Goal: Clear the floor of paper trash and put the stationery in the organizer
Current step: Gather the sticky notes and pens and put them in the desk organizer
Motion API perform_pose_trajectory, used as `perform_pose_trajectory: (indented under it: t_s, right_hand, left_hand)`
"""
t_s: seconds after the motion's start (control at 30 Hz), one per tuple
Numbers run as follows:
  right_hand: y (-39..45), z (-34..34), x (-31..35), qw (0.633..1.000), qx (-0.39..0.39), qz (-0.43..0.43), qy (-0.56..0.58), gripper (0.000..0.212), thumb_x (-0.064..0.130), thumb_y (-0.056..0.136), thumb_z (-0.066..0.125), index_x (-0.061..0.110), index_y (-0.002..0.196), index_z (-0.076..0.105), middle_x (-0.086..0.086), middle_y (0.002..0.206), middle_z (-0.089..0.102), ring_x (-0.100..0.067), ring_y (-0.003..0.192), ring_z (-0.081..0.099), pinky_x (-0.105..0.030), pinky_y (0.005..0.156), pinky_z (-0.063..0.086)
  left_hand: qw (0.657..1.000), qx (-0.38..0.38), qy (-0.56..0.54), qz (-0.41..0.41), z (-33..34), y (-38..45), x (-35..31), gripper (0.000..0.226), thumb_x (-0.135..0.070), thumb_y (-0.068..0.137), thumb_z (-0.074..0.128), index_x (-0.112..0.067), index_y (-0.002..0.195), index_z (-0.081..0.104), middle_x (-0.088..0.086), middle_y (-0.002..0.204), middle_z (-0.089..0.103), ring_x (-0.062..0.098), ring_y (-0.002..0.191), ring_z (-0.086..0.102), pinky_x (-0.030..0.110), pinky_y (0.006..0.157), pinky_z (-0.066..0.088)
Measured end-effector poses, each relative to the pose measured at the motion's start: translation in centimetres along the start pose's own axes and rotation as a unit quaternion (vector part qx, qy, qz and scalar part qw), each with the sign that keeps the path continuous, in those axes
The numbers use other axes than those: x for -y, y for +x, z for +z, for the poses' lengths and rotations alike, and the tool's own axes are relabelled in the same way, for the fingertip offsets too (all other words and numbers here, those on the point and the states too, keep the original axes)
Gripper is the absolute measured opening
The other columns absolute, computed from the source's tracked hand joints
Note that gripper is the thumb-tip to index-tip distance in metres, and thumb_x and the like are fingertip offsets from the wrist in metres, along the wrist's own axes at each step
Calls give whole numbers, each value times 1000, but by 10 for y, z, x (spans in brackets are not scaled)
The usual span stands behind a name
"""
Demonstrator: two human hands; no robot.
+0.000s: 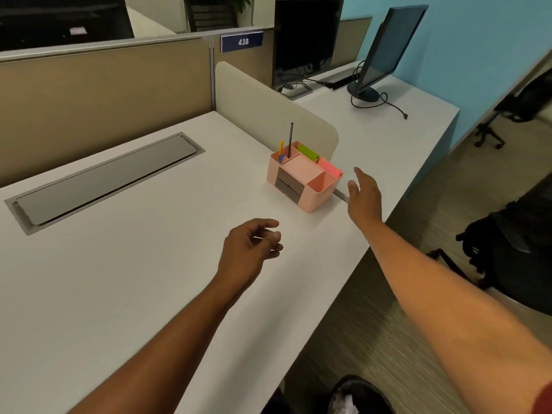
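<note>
A pink desk organizer (316,198) stands near the right edge of the white desk (119,279). In its back compartments stand a black pen (290,138) and a yellow pen (281,149); green sticky notes (308,152) and pink sticky notes (330,168) lie in others. My right hand (365,195) hovers just right of the organizer, fingers spread, holding nothing. My left hand (252,248) hangs over the desk in front of the organizer, fingers loosely curled and empty. At the bottom edge a dark bin (355,392) holds crumpled white paper (345,406).
A grey cable hatch (101,180) is set into the desk at left. A beige divider (263,106) stands behind the organizer. Two monitors (304,40) (385,46) with cables sit on the far desk. Black office chairs (507,240) stand on the floor at right.
</note>
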State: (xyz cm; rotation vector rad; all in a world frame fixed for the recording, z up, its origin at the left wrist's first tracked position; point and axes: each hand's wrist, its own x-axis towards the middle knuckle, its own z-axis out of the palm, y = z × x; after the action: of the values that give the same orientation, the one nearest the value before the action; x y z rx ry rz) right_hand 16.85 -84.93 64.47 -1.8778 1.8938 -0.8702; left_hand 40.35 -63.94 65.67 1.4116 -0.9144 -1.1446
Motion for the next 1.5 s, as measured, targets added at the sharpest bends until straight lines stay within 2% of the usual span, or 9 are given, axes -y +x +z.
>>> perform_pose_trajectory:
  t_s: [0.13, 0.23, 0.37, 0.5, 0.67, 0.83, 1.03, 1.2, 1.5]
  right_hand:
    - [-123, -27, 10, 999, -14, -36, -13, 52, 31, 110, 46, 25, 160, 34, -3, 165, 38, -21, 154, 33, -40, 124, 32]
    - [-208, -50, 6, 995, -42, -52, -77, 55, 29, 108, 51, 20, 159, 35, -3, 162, 41, -21, 151, 35, -46, 126, 31]
    - [-296, -81, -14, 982, -71, -50, -167, 60, 28, 106, 52, 20, 162, 30, -4, 165, 35, -23, 156, 27, -53, 128, 21]
    - [-377, -109, -53, 977, -86, -6, -195, 61, 32, 106, 49, 22, 162, 28, -3, 168, 30, -23, 158, 22, -52, 129, 16]
    - [-483, -146, -116, 964, -105, 70, -233, 64, 33, 103, 50, 22, 162, 27, -2, 167, 30, -24, 156, 24, -55, 127, 18]
    - [-599, -186, -176, 945, -132, 166, -247, 66, 33, 101, 53, 22, 161, 28, -4, 167, 31, -27, 156, 27, -56, 126, 21]
    - [-732, -229, -235, 916, -122, 267, -272, 72, 39, 102, 48, 18, 164, 18, -9, 172, 18, -35, 158, 18, -58, 127, 17]
    - [-817, -243, -271, 907, -106, 315, -258, 73, 44, 102, 43, 17, 164, 16, -11, 172, 15, -37, 158, 16, -60, 125, 18]
    - [-909, -201, -299, 885, -84, 398, -226, 75, 50, 104, 39, 18, 165, 10, -9, 173, 11, -34, 160, 10, -62, 125, 19]
  left_hand:
    - [996, 42, 62, 54, -16, -36, -8, 24, -19, 102, 68, -14, 125, 75, 7, 104, 78, 22, 98, 78, 45, 96, 64]
    - [979, 65, 155, 118, -10, -67, -12, 30, -29, 104, 65, -18, 131, 73, 3, 127, 76, 14, 112, 71, 32, 104, 57]
    - [952, 134, 206, 181, 25, -107, -3, 34, -36, 105, 62, -23, 136, 69, -3, 141, 70, 16, 127, 66, 41, 112, 54]
    - [896, 221, 274, 270, 75, -155, 30, 38, -39, 106, 57, -27, 142, 61, -6, 148, 63, 13, 136, 59, 37, 115, 49]
    - [804, 311, 326, 388, 131, -227, 80, 53, -34, 103, 61, -14, 152, 53, 6, 158, 52, 24, 153, 42, 45, 128, 35]
    - [730, 363, 347, 463, 183, -320, 133, 67, -45, 102, 54, -16, 161, 38, 7, 171, 34, 29, 163, 22, 53, 132, 19]
    - [675, 410, 383, 479, 225, -439, 195, 78, -54, 101, 51, -21, 166, 23, 3, 177, 18, 29, 166, 11, 61, 130, 16]
    - [619, 449, 438, 473, 242, -508, 241, 81, -61, 100, 47, -23, 167, 24, 0, 179, 14, 24, 167, 4, 64, 130, 12]
    - [552, 511, 456, 476, 245, -550, 312, 86, -63, 102, 44, -19, 169, 15, 5, 180, 7, 28, 167, -1, 64, 131, 8]
